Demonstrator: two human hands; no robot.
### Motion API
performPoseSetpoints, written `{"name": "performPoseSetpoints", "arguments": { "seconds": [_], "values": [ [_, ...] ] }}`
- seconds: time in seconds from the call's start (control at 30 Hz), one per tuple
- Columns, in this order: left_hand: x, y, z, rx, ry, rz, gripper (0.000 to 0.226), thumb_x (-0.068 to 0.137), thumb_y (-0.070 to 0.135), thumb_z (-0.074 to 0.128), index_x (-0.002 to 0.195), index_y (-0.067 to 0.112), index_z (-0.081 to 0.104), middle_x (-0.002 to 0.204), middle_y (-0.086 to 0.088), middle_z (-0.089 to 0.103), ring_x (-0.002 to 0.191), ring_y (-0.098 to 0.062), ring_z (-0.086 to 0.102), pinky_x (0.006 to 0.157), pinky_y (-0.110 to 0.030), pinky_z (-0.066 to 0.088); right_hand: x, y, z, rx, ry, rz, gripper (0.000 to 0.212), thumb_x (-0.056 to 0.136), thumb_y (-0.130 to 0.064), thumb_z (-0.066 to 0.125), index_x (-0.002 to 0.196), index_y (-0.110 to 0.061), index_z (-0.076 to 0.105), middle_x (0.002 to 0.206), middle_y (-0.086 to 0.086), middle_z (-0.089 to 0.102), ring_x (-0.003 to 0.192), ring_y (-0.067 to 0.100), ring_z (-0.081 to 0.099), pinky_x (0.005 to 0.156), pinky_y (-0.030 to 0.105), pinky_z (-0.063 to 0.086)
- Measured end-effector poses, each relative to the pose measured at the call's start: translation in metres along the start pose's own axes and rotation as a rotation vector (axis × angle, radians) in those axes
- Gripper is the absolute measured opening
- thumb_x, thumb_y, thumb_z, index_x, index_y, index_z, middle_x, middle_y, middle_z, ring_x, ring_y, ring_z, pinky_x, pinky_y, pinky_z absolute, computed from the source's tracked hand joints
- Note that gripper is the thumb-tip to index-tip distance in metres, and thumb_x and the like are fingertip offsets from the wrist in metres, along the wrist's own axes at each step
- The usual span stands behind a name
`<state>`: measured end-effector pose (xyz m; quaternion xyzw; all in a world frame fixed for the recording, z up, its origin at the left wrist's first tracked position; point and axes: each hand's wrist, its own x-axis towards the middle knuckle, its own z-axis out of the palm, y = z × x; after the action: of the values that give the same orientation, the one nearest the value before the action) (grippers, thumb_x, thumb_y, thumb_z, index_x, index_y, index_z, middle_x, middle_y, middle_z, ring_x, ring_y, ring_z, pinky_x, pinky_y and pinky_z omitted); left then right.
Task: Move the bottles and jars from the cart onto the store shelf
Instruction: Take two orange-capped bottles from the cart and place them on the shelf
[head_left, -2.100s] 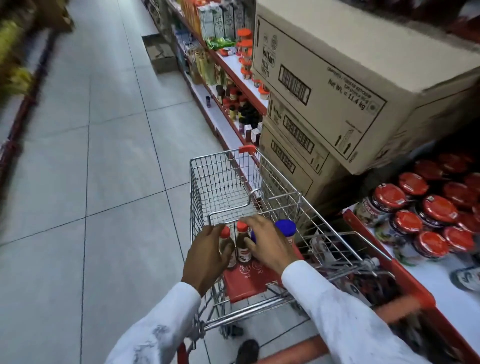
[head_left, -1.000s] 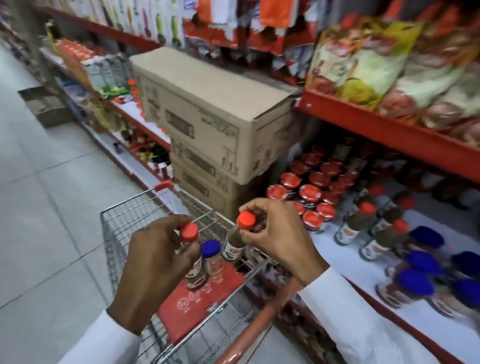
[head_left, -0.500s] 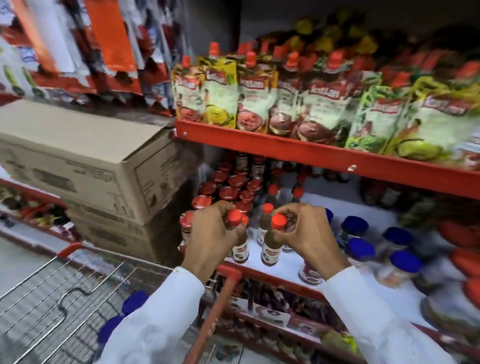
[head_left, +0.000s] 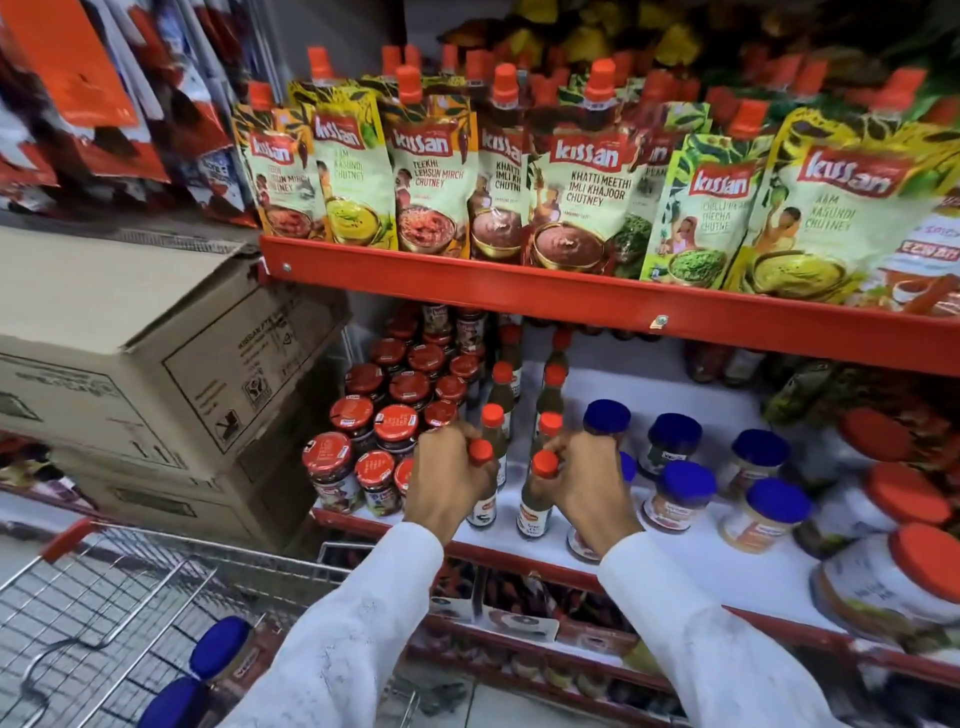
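Note:
My left hand (head_left: 444, 480) grips a small dark sauce bottle with a red cap (head_left: 482, 496) by its neck. My right hand (head_left: 584, 483) grips a matching red-capped bottle (head_left: 535, 501) the same way. Both bottles stand upright at the front of the white shelf (head_left: 691, 566), in line with more red-capped bottles (head_left: 498, 384) behind them. The wire cart (head_left: 104, 613) is at lower left with two blue-lidded jars (head_left: 218, 654) in it.
Red-lidded jars (head_left: 395, 421) crowd the shelf left of my hands; blue-lidded jars (head_left: 675, 483) stand to the right. Larger orange-lidded jars (head_left: 904, 571) sit far right. Stacked cardboard boxes (head_left: 156, 364) stand at left. A red upper shelf (head_left: 597, 306) holds chutney pouches.
Both hands have carried their bottles from the cart over to the shelf and lowered them onto its front, in line with the other red-capped bottles. The view has swung right and closer.

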<state>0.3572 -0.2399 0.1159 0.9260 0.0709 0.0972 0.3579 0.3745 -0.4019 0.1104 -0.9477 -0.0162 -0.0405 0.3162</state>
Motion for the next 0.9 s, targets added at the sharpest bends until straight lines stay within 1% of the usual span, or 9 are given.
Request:
{"name": "performPoseSetpoints", "arguments": {
  "seconds": [0.07, 0.17, 0.33, 0.47, 0.53, 0.6, 0.7, 0.8, 0.9],
  "values": [
    [0.001, 0.001, 0.004, 0.006, -0.011, -0.009, 0.015, 0.074, 0.011, 0.073, 0.088, 0.013, 0.071, 0.077, -0.004, 0.074, 0.064, -0.016, 0.065, 0.061, -0.031, 0.056, 0.003, 0.005, 0.008, 0.001, -0.008, 0.004, 0.015, 0.069, -0.008, 0.068, 0.064, -0.019, 0.059, 0.059, 0.001, 0.063, 0.056, 0.02, 0.063, 0.054, 0.042, 0.059],
    [0.001, 0.001, 0.007, 0.018, -0.02, -0.019, 0.015, 0.076, 0.012, 0.075, 0.09, 0.011, 0.07, 0.079, -0.005, 0.073, 0.065, -0.018, 0.065, 0.062, -0.034, 0.058, 0.006, 0.007, 0.014, 0.005, 0.007, 0.007, 0.015, 0.073, -0.013, 0.072, 0.08, -0.019, 0.06, 0.063, -0.002, 0.063, 0.057, 0.016, 0.062, 0.057, 0.038, 0.059],
    [0.001, -0.001, 0.008, 0.006, -0.026, -0.036, 0.019, 0.076, 0.019, 0.077, 0.09, 0.016, 0.065, 0.075, -0.001, 0.069, 0.063, -0.016, 0.064, 0.058, -0.03, 0.055, 0.006, 0.001, 0.008, -0.031, -0.016, 0.009, 0.014, 0.074, -0.012, 0.072, 0.069, -0.017, 0.059, 0.062, 0.003, 0.063, 0.056, 0.018, 0.061, 0.053, 0.035, 0.058],
    [-0.002, -0.003, 0.004, -0.021, -0.044, -0.02, 0.028, 0.077, 0.024, 0.08, 0.098, 0.015, 0.064, 0.08, -0.002, 0.071, 0.062, -0.008, 0.06, 0.063, -0.03, 0.057, -0.002, -0.004, -0.001, -0.124, -0.048, -0.017, 0.015, 0.073, -0.019, 0.074, 0.077, -0.018, 0.059, 0.068, 0.004, 0.064, 0.061, 0.023, 0.063, 0.057, 0.036, 0.059],
    [-0.006, -0.006, -0.002, -0.009, -0.028, 0.014, 0.029, 0.079, 0.029, 0.078, 0.101, 0.016, 0.065, 0.089, -0.001, 0.073, 0.069, -0.011, 0.062, 0.068, -0.031, 0.058, -0.009, -0.011, -0.007, -0.239, -0.034, -0.069, 0.02, 0.074, -0.023, 0.072, 0.09, -0.02, 0.06, 0.078, 0.004, 0.066, 0.069, 0.025, 0.064, 0.061, 0.037, 0.059],
    [-0.012, -0.012, -0.013, 0.042, 0.013, 0.069, 0.027, 0.083, 0.036, 0.073, 0.102, 0.02, 0.064, 0.09, 0.0, 0.072, 0.076, -0.016, 0.065, 0.066, -0.031, 0.054, -0.019, -0.021, -0.012, -0.32, -0.009, -0.13, 0.028, 0.078, -0.026, 0.069, 0.103, -0.02, 0.06, 0.097, 0.005, 0.068, 0.089, 0.028, 0.063, 0.068, 0.037, 0.058],
    [-0.033, -0.024, -0.039, 0.098, 0.069, 0.101, 0.036, 0.085, 0.039, 0.068, 0.115, 0.022, 0.061, 0.109, -0.001, 0.07, 0.094, -0.02, 0.065, 0.078, -0.033, 0.055, -0.037, -0.043, -0.013, -0.311, 0.047, -0.257, 0.045, 0.083, -0.031, 0.067, 0.125, -0.02, 0.057, 0.126, 0.005, 0.063, 0.117, 0.03, 0.053, 0.09, 0.042, 0.053],
    [-0.064, -0.043, -0.072, 0.206, 0.143, 0.092, 0.051, 0.086, 0.042, 0.065, 0.133, 0.025, 0.053, 0.137, -0.001, 0.058, 0.124, -0.023, 0.054, 0.102, -0.04, 0.049, -0.056, -0.064, 0.0, -0.289, 0.061, -0.415, 0.058, 0.083, -0.031, 0.066, 0.137, -0.018, 0.049, 0.139, 0.004, 0.055, 0.124, 0.028, 0.047, 0.1, 0.043, 0.048],
    [-0.102, -0.077, -0.102, 0.293, 0.229, 0.064, 0.055, 0.085, 0.046, 0.061, 0.135, 0.025, 0.052, 0.147, -0.003, 0.051, 0.13, -0.027, 0.048, 0.108, -0.048, 0.044, -0.071, -0.087, 0.025, -0.26, 0.005, -0.561, 0.062, 0.083, -0.03, 0.067, 0.139, -0.017, 0.047, 0.143, 0.006, 0.051, 0.128, 0.029, 0.045, 0.104, 0.044, 0.045]
  ]
}}
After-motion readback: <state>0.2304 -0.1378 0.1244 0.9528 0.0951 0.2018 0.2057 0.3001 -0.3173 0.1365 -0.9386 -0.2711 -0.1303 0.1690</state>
